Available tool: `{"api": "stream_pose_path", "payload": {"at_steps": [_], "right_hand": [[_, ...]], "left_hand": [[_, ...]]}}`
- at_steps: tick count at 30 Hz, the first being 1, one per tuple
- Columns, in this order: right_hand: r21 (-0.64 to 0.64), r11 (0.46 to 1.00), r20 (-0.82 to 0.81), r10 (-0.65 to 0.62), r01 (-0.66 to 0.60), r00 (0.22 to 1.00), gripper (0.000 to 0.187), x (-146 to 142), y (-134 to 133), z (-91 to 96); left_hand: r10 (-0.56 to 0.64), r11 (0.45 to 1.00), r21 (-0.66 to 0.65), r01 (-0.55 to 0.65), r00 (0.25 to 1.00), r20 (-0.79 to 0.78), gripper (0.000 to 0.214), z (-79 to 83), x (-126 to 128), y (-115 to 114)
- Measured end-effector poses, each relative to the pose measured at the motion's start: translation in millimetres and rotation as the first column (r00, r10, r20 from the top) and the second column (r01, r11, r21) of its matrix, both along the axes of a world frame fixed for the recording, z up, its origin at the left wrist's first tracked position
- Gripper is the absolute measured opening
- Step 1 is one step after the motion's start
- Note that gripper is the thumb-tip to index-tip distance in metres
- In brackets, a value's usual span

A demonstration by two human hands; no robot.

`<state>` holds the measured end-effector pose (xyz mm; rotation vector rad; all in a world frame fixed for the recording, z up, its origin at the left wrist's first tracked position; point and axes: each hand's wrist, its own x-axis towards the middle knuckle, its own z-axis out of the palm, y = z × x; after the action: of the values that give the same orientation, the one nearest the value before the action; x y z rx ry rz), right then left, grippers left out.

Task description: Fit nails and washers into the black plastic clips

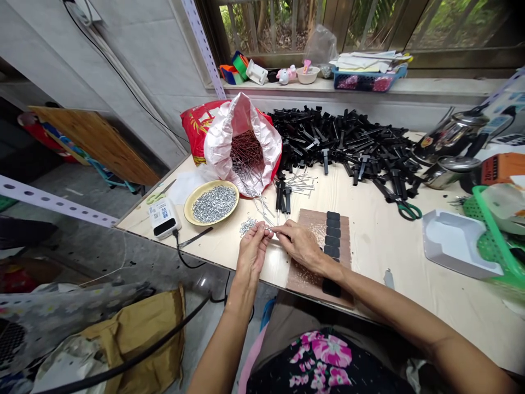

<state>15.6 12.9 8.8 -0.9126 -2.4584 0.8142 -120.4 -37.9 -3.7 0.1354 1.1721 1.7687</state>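
Left hand: we hold it at the near table edge, fingertips pinched together on a thin metal pin, small and hard to make out.

Right hand: fingers pressed together on the other end of the same pin, so that our two hands meet just above the tabletop.

Brown board: lies flat under our right hand, with a column of black pads along its right side.

Small heap of silver bits: loose on the table, just beyond our left fingertips.

Yellow dish: holds a mound of the same silver bits, left of the hands.

Bag of long pins: red outside, white lining, mouth open toward us; pins spill from it onto the table.

Pile of black plastic parts: spread wide across the far side of the table; a few lie near the spilled pins.

Green-handled scissors: right of centre, well apart from our hands.

White tray: at the right, beside a green basket.

White device with cable: left of the dish.
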Motion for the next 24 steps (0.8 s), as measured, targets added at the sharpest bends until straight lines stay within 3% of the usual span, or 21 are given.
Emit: {"api": "stream_pose_path", "payload": {"at_steps": [5,12,18,24], "right_hand": [[-0.009,1.0,0.111,0.003,-0.002,0.994,0.033,1.0,1.6,0.6],[0.01,1.0,0.199,0.024,-0.027,0.98,0.034,1.0,-1.4,8.2],[-0.006,1.0,0.096,-0.03,0.031,0.995,0.031,11.5,-1.9,12.8],[0.019,1.0,0.051,-0.009,0.008,0.999,0.03,13.0,1.1,14.9]], "left_hand": [[-0.031,1.0,0.0,0.031,1.0,0.003,0.021,-7.5,1.2,-2.0],[-0.039,0.999,-0.033,0.035,0.99,-0.138,0.033,-17.5,2.4,-5.2],[-0.039,0.999,-0.011,0.039,0.999,-0.028,0.03,-14.3,-4.7,-4.8],[-0.112,0.994,0.007,0.113,0.992,-0.052,0.034,-7.1,-4.0,-7.1]]}}
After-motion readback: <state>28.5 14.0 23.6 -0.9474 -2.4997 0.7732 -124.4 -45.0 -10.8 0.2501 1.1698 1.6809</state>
